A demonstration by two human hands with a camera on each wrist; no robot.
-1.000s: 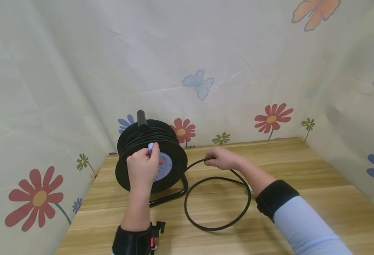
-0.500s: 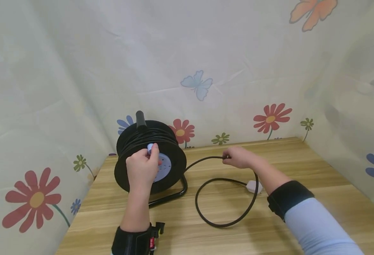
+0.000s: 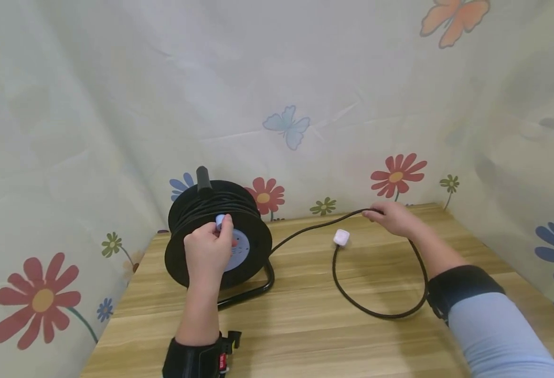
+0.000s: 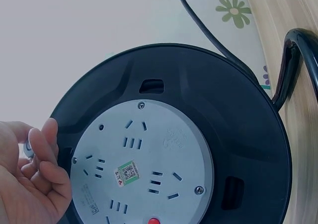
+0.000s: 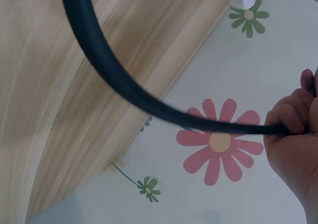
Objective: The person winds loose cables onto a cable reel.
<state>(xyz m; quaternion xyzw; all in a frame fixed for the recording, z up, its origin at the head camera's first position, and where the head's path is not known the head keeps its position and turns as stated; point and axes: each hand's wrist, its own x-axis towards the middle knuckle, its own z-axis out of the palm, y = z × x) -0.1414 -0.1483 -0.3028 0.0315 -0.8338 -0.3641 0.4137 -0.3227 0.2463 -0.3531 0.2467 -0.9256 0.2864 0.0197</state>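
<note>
A black cable reel (image 3: pixel 253 231) stands at the left of the table, its round socket panel (image 4: pixel 164 154) facing the person. My left hand (image 3: pixel 207 249) grips the pale blue crank knob (image 3: pixel 219 221) on the reel's face; the left wrist view shows the fingers curled around it. From the reel, the black cable (image 3: pixel 315 227) runs right to my right hand (image 3: pixel 392 218), which holds it between curled fingers above the table. Past that hand the cable loops down onto the tabletop and ends in a white plug (image 3: pixel 341 237).
The wood-grain table (image 3: pixel 305 336) meets a flower-printed curtain (image 3: pixel 352 105) at the back and sides. The reel's bent black tube stand (image 3: pixel 253 291) rests on the table. A black carry handle (image 3: pixel 203 181) rises at the reel's top.
My right hand has moved right and slightly back with the cable, lengthening the stretch from the reel. The cable's loop has opened and the plug has swung into view. My left hand stays on the knob.
</note>
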